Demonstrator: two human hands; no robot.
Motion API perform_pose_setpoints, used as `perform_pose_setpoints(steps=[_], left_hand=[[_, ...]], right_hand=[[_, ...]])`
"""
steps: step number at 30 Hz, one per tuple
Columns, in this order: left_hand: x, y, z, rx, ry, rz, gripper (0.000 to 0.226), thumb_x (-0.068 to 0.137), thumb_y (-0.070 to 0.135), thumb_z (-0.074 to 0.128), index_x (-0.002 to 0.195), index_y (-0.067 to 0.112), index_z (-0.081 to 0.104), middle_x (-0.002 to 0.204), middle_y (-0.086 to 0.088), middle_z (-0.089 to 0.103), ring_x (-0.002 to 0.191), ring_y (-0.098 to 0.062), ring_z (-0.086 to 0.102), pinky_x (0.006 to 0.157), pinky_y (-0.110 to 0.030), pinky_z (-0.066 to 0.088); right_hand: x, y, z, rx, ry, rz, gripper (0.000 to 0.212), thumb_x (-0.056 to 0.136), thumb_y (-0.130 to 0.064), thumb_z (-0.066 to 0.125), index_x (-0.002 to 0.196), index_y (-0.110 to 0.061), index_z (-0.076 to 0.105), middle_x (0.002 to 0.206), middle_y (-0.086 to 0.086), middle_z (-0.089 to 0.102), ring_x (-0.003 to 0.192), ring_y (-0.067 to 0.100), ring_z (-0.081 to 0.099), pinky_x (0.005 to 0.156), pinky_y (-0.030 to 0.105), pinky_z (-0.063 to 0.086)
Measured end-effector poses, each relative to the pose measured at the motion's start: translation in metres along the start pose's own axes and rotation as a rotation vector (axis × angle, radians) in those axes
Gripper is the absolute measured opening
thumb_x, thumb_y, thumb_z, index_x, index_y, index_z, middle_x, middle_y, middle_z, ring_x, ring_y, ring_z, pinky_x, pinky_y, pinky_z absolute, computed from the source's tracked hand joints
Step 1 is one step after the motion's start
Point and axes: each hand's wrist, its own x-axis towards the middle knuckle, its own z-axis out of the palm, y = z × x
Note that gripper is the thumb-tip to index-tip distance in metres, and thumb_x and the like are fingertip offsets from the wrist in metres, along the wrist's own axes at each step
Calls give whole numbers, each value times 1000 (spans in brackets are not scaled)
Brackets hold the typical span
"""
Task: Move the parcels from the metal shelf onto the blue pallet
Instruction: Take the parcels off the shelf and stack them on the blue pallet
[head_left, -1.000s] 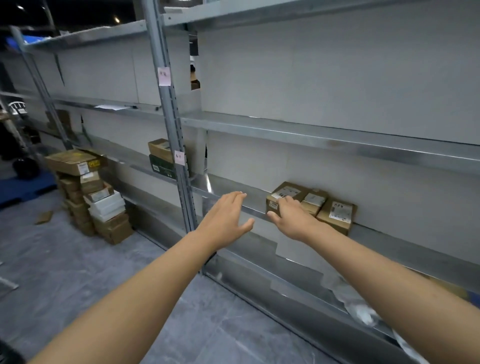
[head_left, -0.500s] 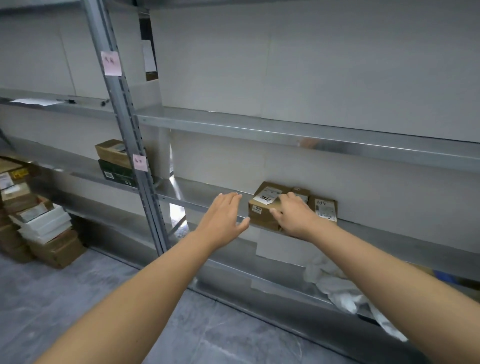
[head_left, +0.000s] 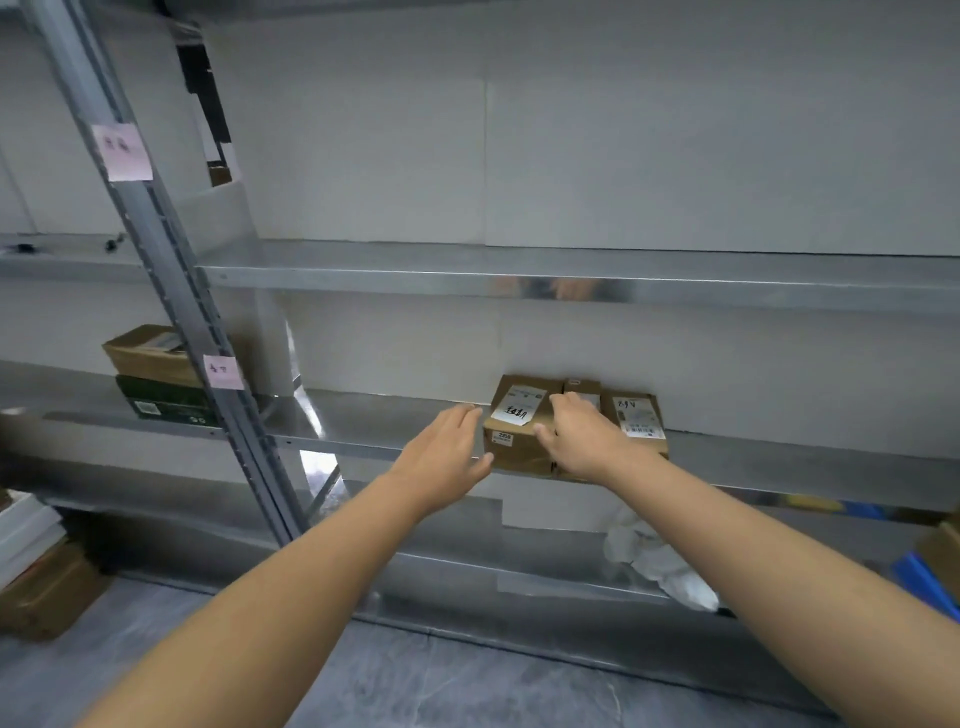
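Observation:
Three small brown parcels stand side by side on the metal shelf (head_left: 395, 434). The left parcel (head_left: 514, 431) has a white label with handwriting and juts over the shelf's front edge. My right hand (head_left: 579, 441) lies on its top right, thumb against its front and fingers curled over it, hiding most of the middle parcel (head_left: 583, 387). The right parcel (head_left: 639, 421) shows a printed label. My left hand (head_left: 447, 454) is open, fingers together, its tips beside the left parcel's left face; contact is unclear. The blue pallet is out of view.
A grey upright post (head_left: 171, 291) with pink notes stands at the left. Behind it a brown box (head_left: 148, 353) sits on a dark green box (head_left: 166, 400). More boxes (head_left: 41, 582) are stacked on the floor at far left. White plastic wrap (head_left: 660, 561) lies on the bottom shelf.
The view has moved in closer and to the right. My right hand has drawn the left parcel towards the shelf's front edge, and my left hand has closed in on its left side.

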Motion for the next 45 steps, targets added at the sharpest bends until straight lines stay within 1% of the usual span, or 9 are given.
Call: perform_pose_setpoints(steps=[9,16,20,28,32,37,42,43,45], left_hand=[[83,-32,52,37,-58,85,60,97,38,49,147,8,31,150,-5,35,140,-17,29,111,-26,26],[145,-61,92,-25,-78,-29,53,97,33,50,141,7,37,140,-8,44,132,-22,36,106,-28,29],[166,-69,117,-127,-46,-169,58,97,33,51,143,1,34,143,-12,42,134,-27,34,108,-33,30],[192,-92,164,-106,-108,-98,57,93,30,53,141,4,37,141,-12,43,131,-25,38,109,-30,30],[211,-103,177,-121,-110,-48,55,93,29,53,138,2,40,138,-15,47,131,-27,39,109,-31,31],[236,-120,187,-192,-107,-14,50,89,30,59,130,2,47,125,-14,54,117,-31,49,96,-34,41],[243,-143,199,-512,-274,-119,62,91,44,58,141,17,35,127,-8,49,113,-26,55,91,-41,51],[244,-145,200,-604,-271,-116,60,90,44,60,139,18,38,125,-7,51,111,-23,56,92,-36,51],[244,-146,204,-747,-214,-108,50,88,36,66,131,15,48,119,1,57,105,-13,58,87,-14,46]], right_hand=[[85,41,33,72,-62,92,50,99,-34,41,138,-3,37,135,15,41,128,31,39,105,41,35],[166,61,60,126,-78,142,47,97,-30,43,135,-2,40,133,16,41,125,32,41,101,44,38],[194,56,99,123,-144,212,50,97,-30,45,137,-1,38,138,20,36,131,37,35,108,46,32],[230,64,135,-60,-93,284,50,96,-34,44,133,0,42,135,24,37,123,37,37,102,44,38],[247,66,139,-121,-109,349,68,98,-41,41,144,7,23,147,31,22,134,43,27,107,44,34],[267,58,147,26,-141,519,86,95,-51,45,152,-3,1,157,28,-1,140,45,19,107,47,34],[274,67,158,253,-47,613,111,82,-59,61,151,-4,-6,150,22,22,127,39,41,98,41,43],[273,70,160,302,-34,631,114,80,-59,64,151,-3,-5,148,22,27,126,37,44,95,39,44],[271,75,162,422,2,655,113,75,-58,70,149,-2,5,143,17,41,123,32,50,94,37,48]])
